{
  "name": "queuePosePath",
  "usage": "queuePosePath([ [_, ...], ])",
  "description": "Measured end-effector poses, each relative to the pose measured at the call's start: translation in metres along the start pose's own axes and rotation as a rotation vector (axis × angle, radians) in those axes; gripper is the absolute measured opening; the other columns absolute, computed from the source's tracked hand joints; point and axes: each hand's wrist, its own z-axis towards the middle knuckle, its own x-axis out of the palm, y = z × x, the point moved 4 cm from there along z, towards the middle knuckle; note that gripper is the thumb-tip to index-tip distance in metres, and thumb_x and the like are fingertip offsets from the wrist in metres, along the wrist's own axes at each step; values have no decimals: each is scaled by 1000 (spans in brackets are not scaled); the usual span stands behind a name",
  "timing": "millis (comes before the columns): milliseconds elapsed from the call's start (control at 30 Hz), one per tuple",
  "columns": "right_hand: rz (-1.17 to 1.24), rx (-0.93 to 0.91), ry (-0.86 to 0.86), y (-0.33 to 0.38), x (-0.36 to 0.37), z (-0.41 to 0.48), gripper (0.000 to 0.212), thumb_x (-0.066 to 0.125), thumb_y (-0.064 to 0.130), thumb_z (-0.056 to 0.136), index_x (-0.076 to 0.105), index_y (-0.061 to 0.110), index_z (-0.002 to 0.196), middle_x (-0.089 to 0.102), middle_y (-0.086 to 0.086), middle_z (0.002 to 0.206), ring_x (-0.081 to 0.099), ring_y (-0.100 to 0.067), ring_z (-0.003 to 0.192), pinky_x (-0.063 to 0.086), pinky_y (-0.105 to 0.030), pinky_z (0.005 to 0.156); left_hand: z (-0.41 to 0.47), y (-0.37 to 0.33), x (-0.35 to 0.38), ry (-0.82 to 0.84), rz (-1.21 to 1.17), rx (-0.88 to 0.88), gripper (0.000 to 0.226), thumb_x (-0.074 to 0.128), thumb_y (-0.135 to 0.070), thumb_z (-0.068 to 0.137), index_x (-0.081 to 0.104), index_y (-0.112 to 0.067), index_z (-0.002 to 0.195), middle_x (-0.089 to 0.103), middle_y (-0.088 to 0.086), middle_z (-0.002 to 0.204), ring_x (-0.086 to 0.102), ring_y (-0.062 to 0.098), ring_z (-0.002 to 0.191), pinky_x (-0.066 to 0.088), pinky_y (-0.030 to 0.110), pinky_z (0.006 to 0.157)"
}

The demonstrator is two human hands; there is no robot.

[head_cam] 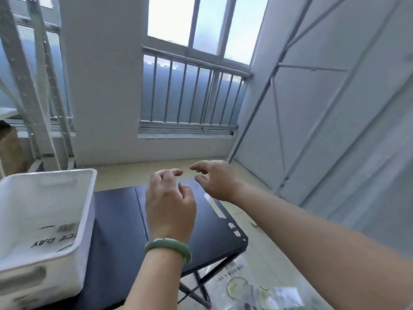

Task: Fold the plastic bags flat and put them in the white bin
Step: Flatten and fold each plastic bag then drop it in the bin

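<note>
White rigid plastic bin [88, 204], rectangular, sat on dark matte worktop [116, 220]; held flat printed bag [53, 238]. Crinkled clear bags [245, 285] lay on floor [125, 175]. Grips of left hand [169, 204], right hand [216, 180]: loose, empty.

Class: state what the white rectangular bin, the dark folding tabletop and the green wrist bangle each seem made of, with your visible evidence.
White rectangular bin: likely moulded plastic, slightly glossy; thin rounded rim, moulded handle slot. Dark folding tabletop: probably painted metal or plastic, matt; faint sheen, punched edge holes. Green wrist bangle: possibly jade or glass; smooth, polished, mottled.
</note>
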Motion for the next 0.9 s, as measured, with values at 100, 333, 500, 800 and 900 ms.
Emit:
queuePosePath([
  [100,25,148,-34,-50,-23,-27,33,52,24,91,61,24,123,65,1,119,59,-14,109,45,-29,97,-19,-14,36,147,-6,70,24,55,-5,83,62,-12,106,57,6,107,51,25,101,28,21,85],
  [333,149,431,-60,-165,-22,-97,30,53,25,93,61,24,122,66,2,115,61,-12,102,48,-24,89,-76,-36,115,436,-33,143,27,55,-5,85,63,-14,109,56,3,111,53,22,103,37,27,85],
  [500,228,636,-82,-247,-6,-137,33,47,20,93,60,23,124,63,4,114,61,-14,94,50,-24,78,-115,-62,169,599,-39,305,28,55,-5,84,63,-17,108,56,-4,109,53,17,97,35,20,81],
  [800,364,963,-33,-371,65,-200,34,45,20,94,58,23,125,59,-1,124,53,-14,96,43,-24,80,-176,-47,260,997,54,286,33,40,-15,94,49,-29,123,46,-13,123,49,7,107,40,19,90],
  [900,384,1063,13,-406,79,-219,36,47,19,93,56,22,128,56,-3,126,53,-17,96,42,-25,79,-191,-17,289,1087,150,145,32,41,-18,95,49,-29,124,48,-12,125,51,7,110,42,21,93],
])
